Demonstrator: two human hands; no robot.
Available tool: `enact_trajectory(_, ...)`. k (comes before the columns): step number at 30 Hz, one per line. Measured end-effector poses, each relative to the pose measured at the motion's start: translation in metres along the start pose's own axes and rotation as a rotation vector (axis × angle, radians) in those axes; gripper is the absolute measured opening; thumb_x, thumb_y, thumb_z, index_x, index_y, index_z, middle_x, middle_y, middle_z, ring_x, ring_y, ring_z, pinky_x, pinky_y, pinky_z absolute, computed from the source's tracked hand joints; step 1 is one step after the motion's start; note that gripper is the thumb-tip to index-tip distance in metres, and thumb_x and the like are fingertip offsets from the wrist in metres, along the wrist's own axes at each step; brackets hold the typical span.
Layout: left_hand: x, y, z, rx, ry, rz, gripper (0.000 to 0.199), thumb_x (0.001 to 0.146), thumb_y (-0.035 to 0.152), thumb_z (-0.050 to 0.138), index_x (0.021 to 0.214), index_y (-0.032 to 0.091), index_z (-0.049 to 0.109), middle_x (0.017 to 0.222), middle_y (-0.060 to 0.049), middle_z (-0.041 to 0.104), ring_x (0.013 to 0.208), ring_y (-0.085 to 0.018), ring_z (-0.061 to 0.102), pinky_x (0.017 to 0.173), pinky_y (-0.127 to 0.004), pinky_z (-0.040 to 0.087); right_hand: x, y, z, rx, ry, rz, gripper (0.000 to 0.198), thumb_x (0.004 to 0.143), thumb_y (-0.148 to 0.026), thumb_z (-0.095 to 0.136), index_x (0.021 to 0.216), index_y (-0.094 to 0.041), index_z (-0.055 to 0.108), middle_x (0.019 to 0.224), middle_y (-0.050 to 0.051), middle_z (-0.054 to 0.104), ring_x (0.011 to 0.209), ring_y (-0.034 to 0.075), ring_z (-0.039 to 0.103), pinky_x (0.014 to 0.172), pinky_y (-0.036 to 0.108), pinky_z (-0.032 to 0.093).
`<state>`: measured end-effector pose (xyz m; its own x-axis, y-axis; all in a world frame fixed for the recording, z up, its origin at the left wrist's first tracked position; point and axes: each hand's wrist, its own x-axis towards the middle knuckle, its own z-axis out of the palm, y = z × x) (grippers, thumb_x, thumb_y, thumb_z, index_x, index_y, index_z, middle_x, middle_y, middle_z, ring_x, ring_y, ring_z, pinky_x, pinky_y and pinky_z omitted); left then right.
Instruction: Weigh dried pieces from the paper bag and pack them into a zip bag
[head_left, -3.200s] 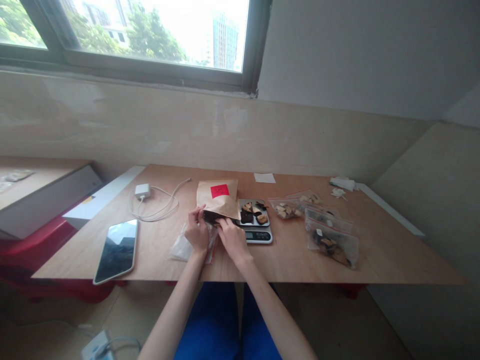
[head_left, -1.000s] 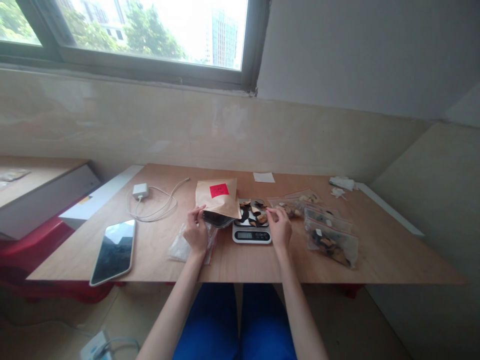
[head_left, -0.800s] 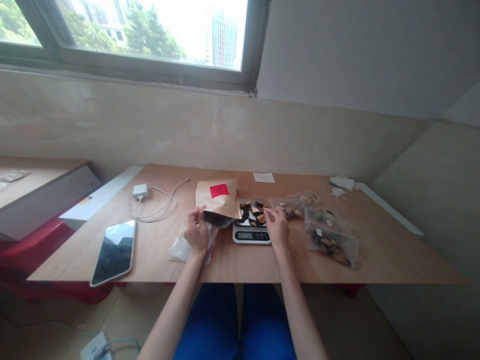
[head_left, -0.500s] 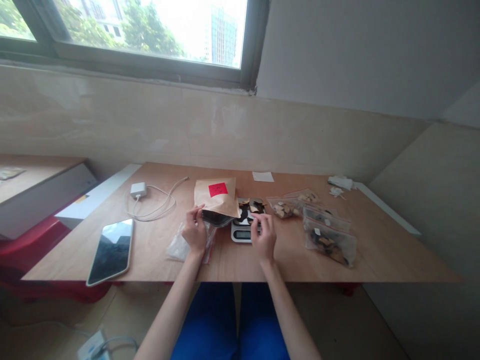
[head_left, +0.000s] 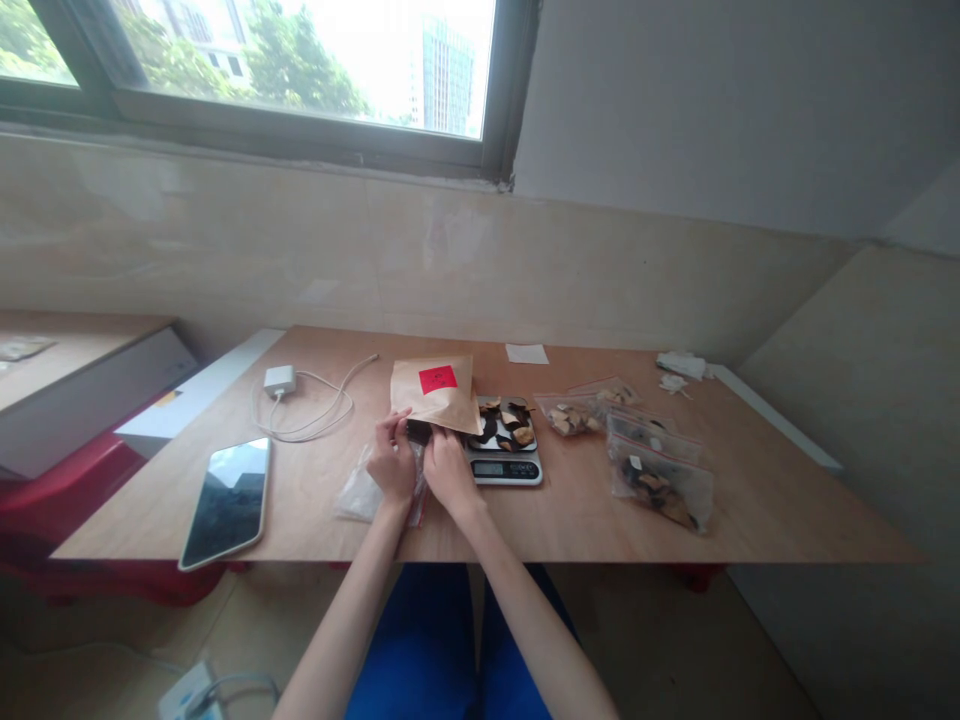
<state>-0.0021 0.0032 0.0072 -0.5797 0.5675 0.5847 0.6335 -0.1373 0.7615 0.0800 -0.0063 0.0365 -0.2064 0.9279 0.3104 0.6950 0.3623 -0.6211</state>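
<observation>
A brown paper pouch (head_left: 420,397) with a red label lies on the table, its dark opening toward me. My left hand (head_left: 393,460) pinches the pouch's near left edge. At the opening is my right hand (head_left: 448,465), its fingertips hidden inside the pouch, so what they hold cannot be seen. Just to the right stands a white digital scale (head_left: 529,472) with a small display. Several dark and tan dried slices (head_left: 523,435) are spread on its plate. Under my left hand lies a clear plastic zip bag (head_left: 356,493).
Zip bags of pale pieces (head_left: 574,418) and of dark slices (head_left: 660,485) lie on the right. A phone (head_left: 227,505) and a white charger (head_left: 280,380) with its cable are on the left. White paper (head_left: 526,354) lies at the back, crumpled tissue (head_left: 682,366) at the far right.
My right hand has moved left from over the scale to the pouch opening, uncovering the display and the slices on the plate. My left hand keeps its grip on the pouch.
</observation>
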Motion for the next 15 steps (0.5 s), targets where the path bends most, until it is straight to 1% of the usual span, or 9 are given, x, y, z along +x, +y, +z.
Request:
enact_trajectory(2, 0.000, 0.000, 0.000, 0.000, -0.004, 0.003, 0.023, 0.090, 0.035, 0.042, 0.094, 0.020, 0.059, 0.098, -0.005, 0.070, 0.077, -0.014, 0.065, 0.058, -0.022, 0.042, 0.010, -0.001, 0.003, -0.051, -0.058, 0.082, 0.039, 0.084, -0.009, 0.033, 0.117, -0.004, 0.054, 0.106, 0.022, 0.063, 0.095, 0.029, 0.062, 0.081, 0.037, 0.049)
enact_trajectory(4, 0.000, 0.000, 0.000, -0.001, -0.009, -0.004, 0.023, 0.089, 0.036, 0.043, 0.094, 0.020, 0.059, 0.098, -0.005, 0.070, 0.075, -0.014, 0.065, 0.058, -0.022, 0.042, 0.020, -0.002, 0.008, -0.073, -0.093, 0.108, 0.036, 0.084, -0.011, 0.037, 0.114, -0.006, 0.057, 0.104, 0.020, 0.065, 0.092, 0.029, 0.064, 0.079, 0.035, 0.049)
enact_trajectory(7, 0.001, 0.000, 0.000, -0.004, -0.005, -0.025, 0.024, 0.089, 0.036, 0.043, 0.095, 0.020, 0.059, 0.098, -0.005, 0.070, 0.074, -0.014, 0.065, 0.057, -0.022, 0.041, 0.034, -0.001, 0.014, -0.054, -0.073, 0.063, 0.036, 0.085, -0.014, 0.040, 0.117, -0.012, 0.057, 0.112, 0.015, 0.063, 0.099, 0.026, 0.062, 0.087, 0.033, 0.046)
enact_trajectory(9, 0.001, 0.000, 0.000, -0.014, 0.000, -0.034, 0.024, 0.089, 0.036, 0.042, 0.095, 0.021, 0.059, 0.098, -0.005, 0.070, 0.076, -0.014, 0.065, 0.058, -0.022, 0.042, 0.043, -0.001, 0.018, -0.041, -0.057, 0.037, 0.036, 0.086, -0.016, 0.041, 0.119, -0.014, 0.055, 0.118, 0.013, 0.060, 0.108, 0.024, 0.057, 0.094, 0.034, 0.041)
enact_trajectory(12, 0.001, 0.000, 0.000, -0.020, 0.004, -0.041, 0.023, 0.089, 0.036, 0.043, 0.095, 0.021, 0.059, 0.098, -0.005, 0.070, 0.077, -0.014, 0.065, 0.060, -0.023, 0.042, 0.054, -0.001, 0.020, -0.041, -0.064, 0.034, 0.034, 0.086, -0.017, 0.045, 0.118, -0.012, 0.055, 0.121, 0.012, 0.058, 0.118, 0.023, 0.049, 0.104, 0.035, 0.030)
enact_trajectory(15, 0.001, -0.001, 0.000, -0.011, 0.004, -0.034, 0.023, 0.090, 0.036, 0.042, 0.094, 0.021, 0.059, 0.096, -0.005, 0.070, 0.076, -0.014, 0.065, 0.059, -0.022, 0.042, 0.057, 0.000, 0.022, -0.039, -0.061, 0.054, 0.033, 0.086, -0.018, 0.046, 0.117, -0.009, 0.055, 0.123, 0.013, 0.056, 0.119, 0.022, 0.047, 0.107, 0.036, 0.024)
